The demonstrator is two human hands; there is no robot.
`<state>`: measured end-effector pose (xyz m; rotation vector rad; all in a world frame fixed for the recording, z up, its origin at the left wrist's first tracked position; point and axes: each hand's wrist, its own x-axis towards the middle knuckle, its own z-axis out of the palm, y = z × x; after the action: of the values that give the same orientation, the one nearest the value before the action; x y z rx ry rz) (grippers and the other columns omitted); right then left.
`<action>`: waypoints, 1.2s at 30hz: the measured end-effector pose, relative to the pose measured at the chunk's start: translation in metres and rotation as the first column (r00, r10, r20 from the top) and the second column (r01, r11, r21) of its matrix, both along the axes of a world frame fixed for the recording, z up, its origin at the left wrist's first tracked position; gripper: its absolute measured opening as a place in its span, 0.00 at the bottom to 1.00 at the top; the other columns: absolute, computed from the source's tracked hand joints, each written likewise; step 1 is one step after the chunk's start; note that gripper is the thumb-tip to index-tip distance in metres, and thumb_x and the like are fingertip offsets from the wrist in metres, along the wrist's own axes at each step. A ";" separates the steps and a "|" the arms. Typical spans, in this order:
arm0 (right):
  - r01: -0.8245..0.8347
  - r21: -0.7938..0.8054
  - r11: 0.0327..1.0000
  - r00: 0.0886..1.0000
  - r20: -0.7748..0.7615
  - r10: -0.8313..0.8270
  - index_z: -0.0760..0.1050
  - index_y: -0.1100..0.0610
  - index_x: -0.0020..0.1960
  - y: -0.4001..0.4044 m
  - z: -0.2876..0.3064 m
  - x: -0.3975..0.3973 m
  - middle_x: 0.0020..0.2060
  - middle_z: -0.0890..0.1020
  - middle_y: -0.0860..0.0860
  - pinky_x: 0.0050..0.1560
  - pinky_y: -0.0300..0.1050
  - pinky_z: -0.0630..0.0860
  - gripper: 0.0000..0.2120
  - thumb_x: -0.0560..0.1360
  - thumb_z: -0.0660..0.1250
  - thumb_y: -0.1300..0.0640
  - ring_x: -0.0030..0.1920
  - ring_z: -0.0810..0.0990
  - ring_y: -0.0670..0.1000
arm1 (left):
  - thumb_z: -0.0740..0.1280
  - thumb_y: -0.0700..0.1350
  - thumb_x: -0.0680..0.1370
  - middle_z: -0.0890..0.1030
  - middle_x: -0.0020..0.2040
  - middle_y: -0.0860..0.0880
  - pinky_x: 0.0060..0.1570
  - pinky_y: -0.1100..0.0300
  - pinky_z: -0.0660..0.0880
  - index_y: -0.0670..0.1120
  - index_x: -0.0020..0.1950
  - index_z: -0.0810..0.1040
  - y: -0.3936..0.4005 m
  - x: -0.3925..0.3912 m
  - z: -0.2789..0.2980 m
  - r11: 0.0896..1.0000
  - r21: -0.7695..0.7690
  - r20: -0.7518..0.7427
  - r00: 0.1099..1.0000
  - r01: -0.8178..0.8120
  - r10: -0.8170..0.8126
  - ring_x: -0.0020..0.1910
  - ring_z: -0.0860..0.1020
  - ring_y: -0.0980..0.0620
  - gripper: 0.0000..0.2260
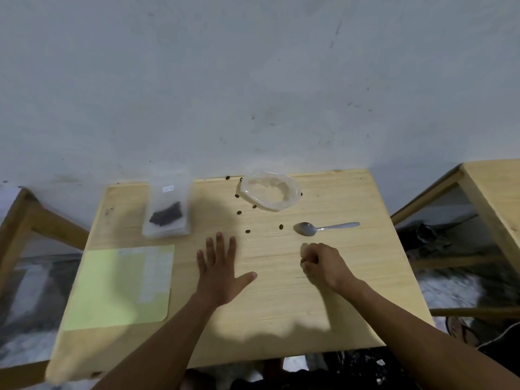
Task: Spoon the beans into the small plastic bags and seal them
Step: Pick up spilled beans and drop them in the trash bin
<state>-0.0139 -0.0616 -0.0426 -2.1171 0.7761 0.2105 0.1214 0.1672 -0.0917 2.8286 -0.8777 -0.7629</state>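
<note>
Both arms reach in over the wooden surface (281, 305). Left of the spoon (323, 228), the left hand (218, 270) lies flat with its fingers wide. Just below the spoon, the right hand (320, 264) is curled tight, and seems to pinch one bean. Loose beans (247, 231) lie scattered left of the spoon. Beyond it sits an open clear bag (270, 192), looking empty. Far left of the spoon stands a bag with beans (167, 205).

Picking strays one by one and dropping them into the open bag would work well. The standing bag is blurry, so its seal is hard to see.
</note>
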 end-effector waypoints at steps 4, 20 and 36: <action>-0.007 -0.014 1.000 0.999 -0.031 0.007 0.72 0.56 0.38 0.000 0.000 0.000 0.32 0.80 0.49 0.41 0.47 0.77 0.05 0.70 0.68 0.59 0.32 0.76 0.45 | 0.43 0.78 0.62 0.26 0.76 0.46 0.73 0.40 0.32 0.52 0.78 0.32 0.000 0.001 -0.001 1.000 0.002 -0.016 1.000 -0.004 0.004 0.74 0.26 0.43 0.52; 0.330 0.361 0.872 0.926 0.057 -0.374 0.80 0.58 0.42 0.011 0.009 0.074 0.36 0.82 0.48 0.30 0.29 0.73 0.10 0.74 0.66 0.70 0.33 0.76 0.43 | 0.56 0.74 0.72 0.23 0.74 0.47 0.72 0.42 0.28 0.53 0.77 0.30 0.004 0.003 0.000 1.000 -0.029 -0.065 0.998 0.001 -0.003 0.71 0.21 0.45 0.48; 0.207 -0.078 0.975 0.978 -0.009 -0.209 0.72 0.58 0.38 0.019 0.000 0.102 0.35 0.80 0.51 0.34 0.42 0.75 0.06 0.71 0.58 0.62 0.39 0.78 0.52 | 0.53 0.74 0.72 0.20 0.72 0.49 0.69 0.41 0.24 0.55 0.76 0.27 0.002 0.003 0.007 1.000 -0.001 -0.111 0.994 0.008 -0.008 0.69 0.18 0.46 0.47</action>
<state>0.0878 -0.0422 -0.0427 -2.0890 1.0236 0.0876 0.1241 0.1691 -0.0844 2.7526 -0.8731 -0.9108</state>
